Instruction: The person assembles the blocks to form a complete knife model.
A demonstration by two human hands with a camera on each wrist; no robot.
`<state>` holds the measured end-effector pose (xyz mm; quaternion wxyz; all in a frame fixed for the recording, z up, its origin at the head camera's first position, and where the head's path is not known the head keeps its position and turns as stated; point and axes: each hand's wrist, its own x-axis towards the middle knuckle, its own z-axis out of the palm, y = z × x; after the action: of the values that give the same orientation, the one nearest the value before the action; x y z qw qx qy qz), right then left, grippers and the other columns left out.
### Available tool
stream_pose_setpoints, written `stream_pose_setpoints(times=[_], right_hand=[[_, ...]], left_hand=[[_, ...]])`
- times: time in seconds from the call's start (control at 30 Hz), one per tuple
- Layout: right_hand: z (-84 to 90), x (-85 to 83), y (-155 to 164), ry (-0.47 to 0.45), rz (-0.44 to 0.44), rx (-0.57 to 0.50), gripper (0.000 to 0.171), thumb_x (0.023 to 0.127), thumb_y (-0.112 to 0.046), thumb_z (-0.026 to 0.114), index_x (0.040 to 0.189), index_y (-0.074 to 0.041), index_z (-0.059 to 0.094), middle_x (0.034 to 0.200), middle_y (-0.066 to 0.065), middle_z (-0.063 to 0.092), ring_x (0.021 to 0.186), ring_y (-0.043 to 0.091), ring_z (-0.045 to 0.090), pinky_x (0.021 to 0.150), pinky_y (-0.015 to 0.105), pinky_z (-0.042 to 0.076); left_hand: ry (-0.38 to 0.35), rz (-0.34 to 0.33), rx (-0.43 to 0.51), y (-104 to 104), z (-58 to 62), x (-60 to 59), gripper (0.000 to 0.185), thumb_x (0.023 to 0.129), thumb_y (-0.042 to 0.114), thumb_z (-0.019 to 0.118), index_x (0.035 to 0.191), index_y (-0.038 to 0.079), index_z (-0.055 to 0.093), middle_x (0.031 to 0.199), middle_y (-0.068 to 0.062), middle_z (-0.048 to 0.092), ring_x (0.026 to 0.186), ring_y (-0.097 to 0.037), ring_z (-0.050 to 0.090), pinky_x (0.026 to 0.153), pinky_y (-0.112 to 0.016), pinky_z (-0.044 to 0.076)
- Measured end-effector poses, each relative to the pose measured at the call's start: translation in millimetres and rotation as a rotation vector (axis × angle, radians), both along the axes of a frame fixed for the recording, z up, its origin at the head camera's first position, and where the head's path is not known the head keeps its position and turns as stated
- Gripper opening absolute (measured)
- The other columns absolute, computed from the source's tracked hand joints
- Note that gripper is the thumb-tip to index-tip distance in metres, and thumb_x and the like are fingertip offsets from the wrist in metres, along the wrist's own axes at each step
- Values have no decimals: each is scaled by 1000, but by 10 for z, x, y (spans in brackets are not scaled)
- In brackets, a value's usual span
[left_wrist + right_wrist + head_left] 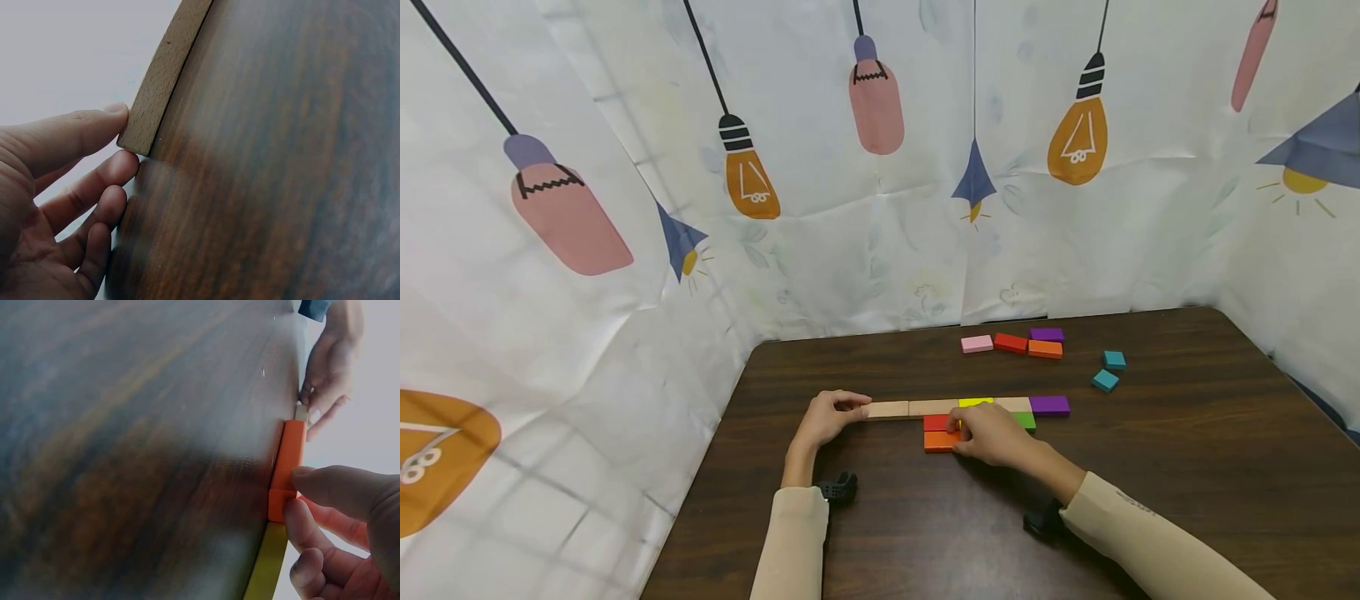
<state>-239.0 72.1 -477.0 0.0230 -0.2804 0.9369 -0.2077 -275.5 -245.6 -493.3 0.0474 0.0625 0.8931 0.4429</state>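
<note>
My left hand [827,418] is at the left end of a row of blocks. Its thumb and index fingertip touch the end of a plain wooden block [165,81]. My right hand [996,433] pinches an orange block [940,442] near its right end, between thumb and index finger. The orange block lies flat, directly in front of a red block [936,422]. A yellow block [265,562] shows just beyond the orange one in the right wrist view; my right hand mostly hides it in the head view.
Along the row lie another wooden block [931,407], a yellow block [976,402], a green block [1024,420] and a purple block [1049,406]. Further back are a pink block [977,344], several other coloured blocks and two teal blocks [1106,381]. A patterned cloth [880,242] hangs behind the table.
</note>
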Motion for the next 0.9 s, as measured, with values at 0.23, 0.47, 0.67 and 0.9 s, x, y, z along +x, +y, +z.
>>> stream_pose_setpoints(times=[0.23,0.47,0.67,0.9], right_hand=[[9,-3,-10,-11,1,-14,20,79,-26,79,93,-20,66,63,-14,51,56,4,46,57,22,38],[17,-5,-7,-7,5,-16,19,79,-26,79,93,-21,66,62,-14,50,56,4,46,57,22,38],[50,-24,67,-35,11,-87,18,80,-25,78,94,-21,67,64,-13,54,57,3,47,55,21,38],[180,-156,398,-107,-11,-223,20,85,-24,74,102,-16,69,75,-9,61,61,8,52,55,22,45]], left_hand=[[-7,17,3,11,-8,0,15,84,27,75,99,29,76,92,3,68,78,-17,58,67,-31,49],[-10,21,3,10,-9,-10,14,84,27,75,98,30,76,93,4,68,79,-16,58,68,-30,49],[-11,16,3,5,0,-9,15,84,29,75,98,30,76,93,4,67,79,-17,58,68,-31,49],[-10,11,12,0,-14,-12,15,84,27,74,99,29,76,92,3,67,78,-17,58,68,-31,49]])
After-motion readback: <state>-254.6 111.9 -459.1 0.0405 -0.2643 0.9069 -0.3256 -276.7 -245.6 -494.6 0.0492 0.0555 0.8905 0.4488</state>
